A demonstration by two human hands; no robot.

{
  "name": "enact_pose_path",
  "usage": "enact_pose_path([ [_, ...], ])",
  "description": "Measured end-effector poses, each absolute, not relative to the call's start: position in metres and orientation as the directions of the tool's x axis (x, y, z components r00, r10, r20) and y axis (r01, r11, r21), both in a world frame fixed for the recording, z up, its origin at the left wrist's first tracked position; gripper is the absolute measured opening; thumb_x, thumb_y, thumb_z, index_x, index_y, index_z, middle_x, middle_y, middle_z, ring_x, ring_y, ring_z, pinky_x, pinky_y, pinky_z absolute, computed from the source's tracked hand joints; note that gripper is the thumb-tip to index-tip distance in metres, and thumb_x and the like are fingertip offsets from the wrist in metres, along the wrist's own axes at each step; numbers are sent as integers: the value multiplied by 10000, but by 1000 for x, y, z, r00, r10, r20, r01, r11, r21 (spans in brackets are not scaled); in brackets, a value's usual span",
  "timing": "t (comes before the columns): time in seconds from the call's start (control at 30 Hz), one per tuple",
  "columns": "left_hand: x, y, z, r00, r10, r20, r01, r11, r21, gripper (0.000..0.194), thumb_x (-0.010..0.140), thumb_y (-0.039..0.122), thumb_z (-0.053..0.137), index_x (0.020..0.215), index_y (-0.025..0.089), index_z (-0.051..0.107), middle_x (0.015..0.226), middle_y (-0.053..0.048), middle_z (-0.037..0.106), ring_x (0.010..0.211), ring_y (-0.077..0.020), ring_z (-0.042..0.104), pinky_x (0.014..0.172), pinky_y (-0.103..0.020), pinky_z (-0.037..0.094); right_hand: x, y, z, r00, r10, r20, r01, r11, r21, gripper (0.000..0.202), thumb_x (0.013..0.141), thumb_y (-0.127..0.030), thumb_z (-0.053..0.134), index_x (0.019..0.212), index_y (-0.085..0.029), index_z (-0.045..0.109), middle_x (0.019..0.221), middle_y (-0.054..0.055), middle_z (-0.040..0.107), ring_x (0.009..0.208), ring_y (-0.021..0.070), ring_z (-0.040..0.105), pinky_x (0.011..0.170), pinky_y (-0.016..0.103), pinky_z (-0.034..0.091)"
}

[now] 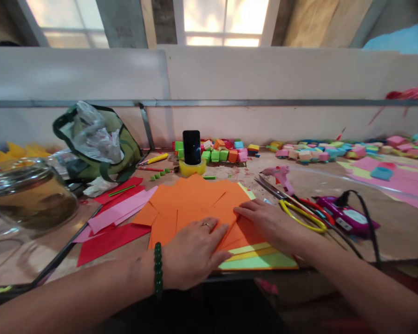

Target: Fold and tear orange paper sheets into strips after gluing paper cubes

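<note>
Right grip (pixel 264 220) on orange paper (pixel 188 199), scissors (pixel 283 205) near

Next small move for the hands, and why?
Probably smooth the right hand down the slanting edge in the orange paper: that hand rests close to the edge, while the left hand lies across the paper, seemingly steadying it.

Left fingers (pixel 218 236) near right fingers (pixel 247 212)
</note>
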State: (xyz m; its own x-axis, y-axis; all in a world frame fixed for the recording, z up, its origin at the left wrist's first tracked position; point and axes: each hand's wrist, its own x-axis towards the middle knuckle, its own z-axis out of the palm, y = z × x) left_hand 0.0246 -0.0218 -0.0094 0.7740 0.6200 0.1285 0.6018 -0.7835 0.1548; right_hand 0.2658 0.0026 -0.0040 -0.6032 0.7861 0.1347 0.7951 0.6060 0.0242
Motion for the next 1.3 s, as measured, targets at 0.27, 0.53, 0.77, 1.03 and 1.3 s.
enact_pose_path([
  [0.27,10,-12,-3,760,649,25,633,-749,197,622,938,552,283,1352,127,471,1336,-168,540,1177,-330,511,970,-485,431,268,15,-8,-667,730,150,736,677,-18,458,719,-22,528,1148,-158,611,1082,137,644,956,251,597,799,389,511],
  [0.53,-4,10,-9,797,605,8,597,-788,152,767,880,659,292,1390,102,424,1375,-196,499,1123,-339,517,915,-494,452,275,24,-28,-649,691,320,701,706,-103,405,824,-7,405,1132,-170,611,1129,118,651,1065,227,578,874,393,519],
  [0.77,-11,20,-20,820,572,12,559,-806,194,832,856,682,339,1384,46,428,1402,-210,470,1095,-346,518,905,-489,454,277,24,-32,-618,715,327,718,683,-137,479,781,25,393,1172,-168,592,1158,113,643,1088,224,570,889,389,520],
  [1.03,-11,21,-22,825,561,65,542,-819,189,768,850,650,413,1338,63,494,1342,-205,536,1013,-331,563,849,-472,474,280,21,-34,-624,723,298,733,673,-98,540,776,22,384,1260,-157,544,1217,120,630,1134,247,554,925,423,504],
  [1.3,-6,21,-18,841,540,28,525,-828,198,693,867,611,430,1347,114,482,1326,-207,547,1068,-327,550,864,-475,471,283,20,-36,-645,693,323,710,699,-82,561,797,-13,391,1313,-192,522,1235,104,632,1131,262,575,927,430,511],
])
